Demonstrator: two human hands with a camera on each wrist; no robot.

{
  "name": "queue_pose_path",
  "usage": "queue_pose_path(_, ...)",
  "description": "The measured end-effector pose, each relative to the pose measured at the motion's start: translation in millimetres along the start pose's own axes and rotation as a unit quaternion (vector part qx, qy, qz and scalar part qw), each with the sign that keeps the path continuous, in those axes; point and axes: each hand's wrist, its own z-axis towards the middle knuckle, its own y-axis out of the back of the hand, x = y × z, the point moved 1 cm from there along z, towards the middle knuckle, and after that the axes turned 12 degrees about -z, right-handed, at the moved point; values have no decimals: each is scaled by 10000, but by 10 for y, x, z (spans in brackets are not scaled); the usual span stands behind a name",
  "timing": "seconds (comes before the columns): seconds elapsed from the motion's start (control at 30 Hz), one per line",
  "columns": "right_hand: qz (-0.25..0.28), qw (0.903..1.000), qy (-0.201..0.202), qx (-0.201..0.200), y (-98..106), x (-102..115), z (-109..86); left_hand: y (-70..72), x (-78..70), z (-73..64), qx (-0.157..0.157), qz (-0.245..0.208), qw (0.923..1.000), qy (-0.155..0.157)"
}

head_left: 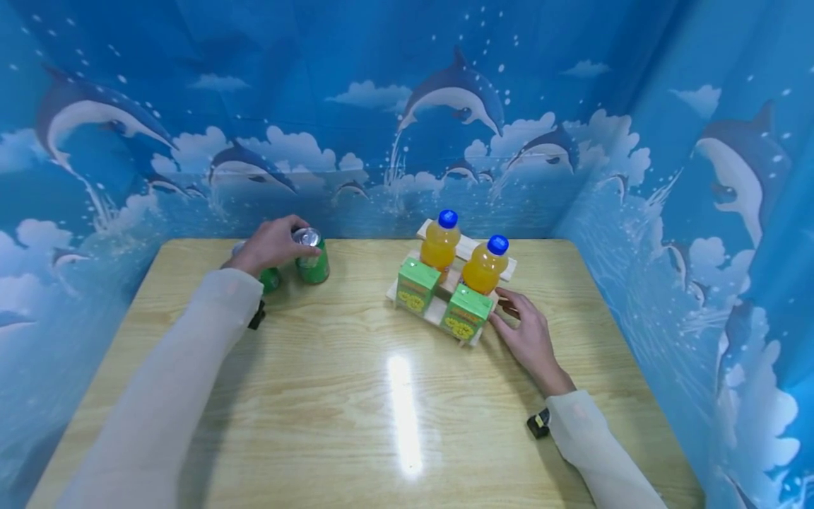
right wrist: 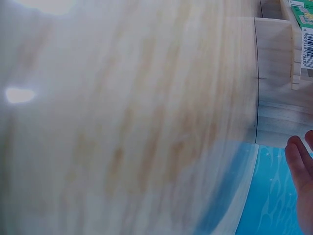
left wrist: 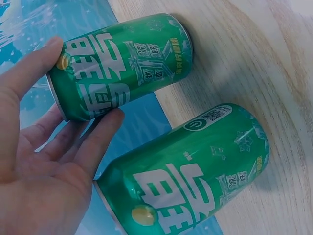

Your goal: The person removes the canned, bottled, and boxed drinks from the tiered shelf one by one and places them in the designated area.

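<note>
My left hand [head_left: 270, 245] holds a green drink can [head_left: 313, 263] near its top. In the left wrist view, the thumb and fingers lie on opposite sides of the held can [left wrist: 122, 66]. A second green can [left wrist: 190, 171] stands beside it, close to the fingers; in the head view the left hand mostly hides this can [head_left: 270, 280]. At the right end of a stepped wooden rack [head_left: 435, 311], my right hand [head_left: 526, 338] rests against its side, thumb and fingers extended. In the right wrist view, fingertips [right wrist: 296, 152] show by the rack's side panel [right wrist: 276, 93].
Two orange drink bottles with blue caps [head_left: 440, 244] [head_left: 485, 267] stand on the rack's upper step. Two green juice cartons [head_left: 416, 286] [head_left: 467, 313] sit in front on the lower step. A dolphin-print curtain [head_left: 356, 106] borders the wooden table [head_left: 331, 396].
</note>
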Motion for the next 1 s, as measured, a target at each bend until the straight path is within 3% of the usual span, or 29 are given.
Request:
queue_pose_path(0.5,8,10000,20,-5,-19,-3,4,-27,34,-8,-1,104,9998,-171)
queue_pose_path(1.0,24,10000,-36,41,-26,-10,12,-2,-69,-23,50,245,9983,-525)
